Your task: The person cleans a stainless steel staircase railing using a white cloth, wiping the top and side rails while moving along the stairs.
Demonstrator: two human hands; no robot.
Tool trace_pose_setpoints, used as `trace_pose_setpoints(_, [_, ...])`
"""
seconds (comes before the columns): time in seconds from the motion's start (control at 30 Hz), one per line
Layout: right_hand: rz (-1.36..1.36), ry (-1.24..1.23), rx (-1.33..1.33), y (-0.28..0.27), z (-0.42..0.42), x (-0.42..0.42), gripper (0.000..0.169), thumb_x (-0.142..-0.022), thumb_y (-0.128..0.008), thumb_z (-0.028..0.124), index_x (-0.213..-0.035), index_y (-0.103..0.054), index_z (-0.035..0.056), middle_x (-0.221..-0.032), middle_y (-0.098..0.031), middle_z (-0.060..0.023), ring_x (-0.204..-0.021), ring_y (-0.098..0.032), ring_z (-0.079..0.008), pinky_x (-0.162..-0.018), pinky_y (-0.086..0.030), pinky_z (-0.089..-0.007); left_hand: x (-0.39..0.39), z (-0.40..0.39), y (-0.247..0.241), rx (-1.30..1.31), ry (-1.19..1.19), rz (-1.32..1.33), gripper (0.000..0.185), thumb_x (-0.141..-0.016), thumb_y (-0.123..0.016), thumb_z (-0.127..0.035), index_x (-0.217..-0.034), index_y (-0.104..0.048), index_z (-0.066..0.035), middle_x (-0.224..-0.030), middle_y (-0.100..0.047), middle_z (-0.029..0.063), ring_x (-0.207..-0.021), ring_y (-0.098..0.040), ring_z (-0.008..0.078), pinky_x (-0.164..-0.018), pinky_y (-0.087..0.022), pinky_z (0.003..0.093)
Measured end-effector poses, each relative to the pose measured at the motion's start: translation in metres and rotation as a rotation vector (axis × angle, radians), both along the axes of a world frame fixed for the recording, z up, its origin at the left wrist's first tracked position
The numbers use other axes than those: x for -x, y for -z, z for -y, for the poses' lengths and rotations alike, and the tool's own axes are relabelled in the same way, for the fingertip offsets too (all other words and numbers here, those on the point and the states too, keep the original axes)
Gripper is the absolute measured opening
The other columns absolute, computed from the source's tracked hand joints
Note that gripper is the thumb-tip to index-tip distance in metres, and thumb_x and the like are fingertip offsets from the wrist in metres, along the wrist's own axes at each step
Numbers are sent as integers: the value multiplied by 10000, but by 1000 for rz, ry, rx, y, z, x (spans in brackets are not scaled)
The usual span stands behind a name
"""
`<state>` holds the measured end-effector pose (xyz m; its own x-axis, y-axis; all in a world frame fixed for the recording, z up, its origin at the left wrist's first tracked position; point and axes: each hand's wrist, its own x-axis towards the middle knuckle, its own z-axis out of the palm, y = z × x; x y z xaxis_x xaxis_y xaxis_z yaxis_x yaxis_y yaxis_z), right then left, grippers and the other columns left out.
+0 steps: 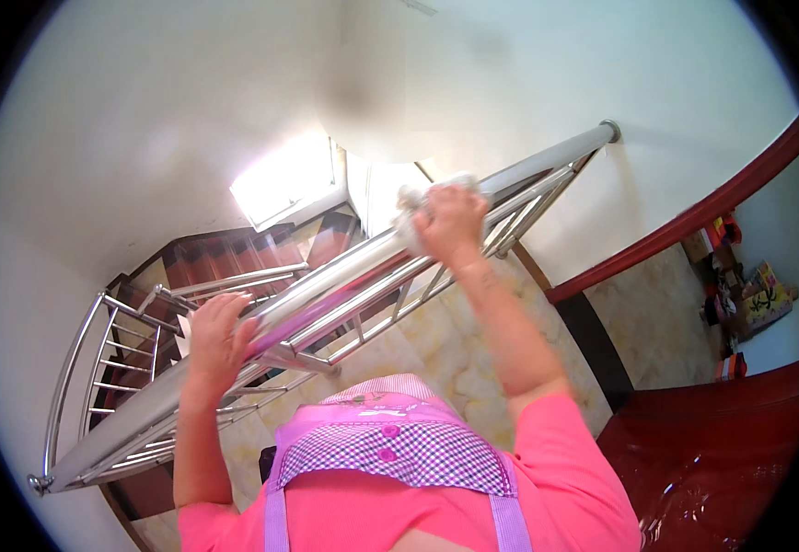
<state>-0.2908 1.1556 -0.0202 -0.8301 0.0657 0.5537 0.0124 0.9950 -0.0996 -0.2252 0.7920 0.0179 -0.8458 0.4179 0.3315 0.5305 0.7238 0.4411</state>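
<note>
A thick, shiny metal handrail (pixel 334 272) runs slantwise across the view in front of me, with thinner rails and bars (pixel 386 293) below it. My right hand (pixel 451 224) presses a whitish cloth (pixel 410 214) onto the top of this handrail, right of the middle. The cloth drapes over the rail and partly hides it. Farther left, my left hand (pixel 216 338) rests over the same handrail, fingers on its far side and thumb on the near side. No cloth shows in that hand.
Beyond the railing, a staircase (pixel 216 259) with dark red treads descends beside a bright window (pixel 289 183). A red door frame (pixel 682 214) and a glossy red door (pixel 717 455) stand at right. Boxes (pixel 769 300) lie past the doorway. Marbled tiles (pixel 455 338) cover the floor.
</note>
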Motion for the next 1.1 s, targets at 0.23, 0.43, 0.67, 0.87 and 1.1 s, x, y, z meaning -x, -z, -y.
trace_pose_setpoints(0.23, [-155, -334, 163, 10, 57, -27, 342, -696, -571, 296, -970, -643, 105, -1092, -592, -22, -1115, -467, -226, -923, -283, -439, 32, -103, -9, 107, 205, -24, 619, -806, -618, -249, -1338, -369, -53, -1337, -393, 175, -1253, -341, 352, -1049, -260, 431])
trace_pose_setpoints(0.43, [-125, -89, 98, 20, -53, 9, 324, -716, -561, 335, -915, -648, 95, -1147, -555, -47, -1166, -412, -237, -976, -255, -477, 50, -150, -3, 236, 189, -10, 757, -800, -619, -394, -1381, -279, -49, -1385, -326, 189, -1297, -273, 378, -1050, -220, 488])
trace_pose_setpoints(0.67, [3, 282, 95, 26, -212, 66, 396, -781, -502, 387, -999, -655, 95, -1254, -501, -53, -1256, -330, -275, -1027, -195, -519, 69, -205, 8, 219, 173, 94, 741, -741, -691, -341, -1338, -364, -48, -1356, -375, 192, -1233, -369, 380, -986, -315, 462])
trace_pose_setpoints(0.87, [77, 401, 216, 32, -342, 110, 412, -808, -476, 401, -1079, -643, 139, -1362, -402, -31, -1309, -248, -278, -1006, -246, -559, 84, -265, 5, 251, 127, 114, 763, -708, -720, -337, -1324, -385, -37, -1286, -455, 198, -1172, -439, 365, -942, -374, 437])
trace_pose_setpoints(1.1, [209, 454, 157, 7, -381, 125, 400, -803, -486, 383, -1086, -633, 143, -1312, -463, -25, -1304, -271, -262, -997, -214, -636, 89, -296, -11, 289, -59, 372, 878, -627, -765, -350, -1349, -363, -55, -1067, -605, 160, -973, -586, 323, -819, -468, 396])
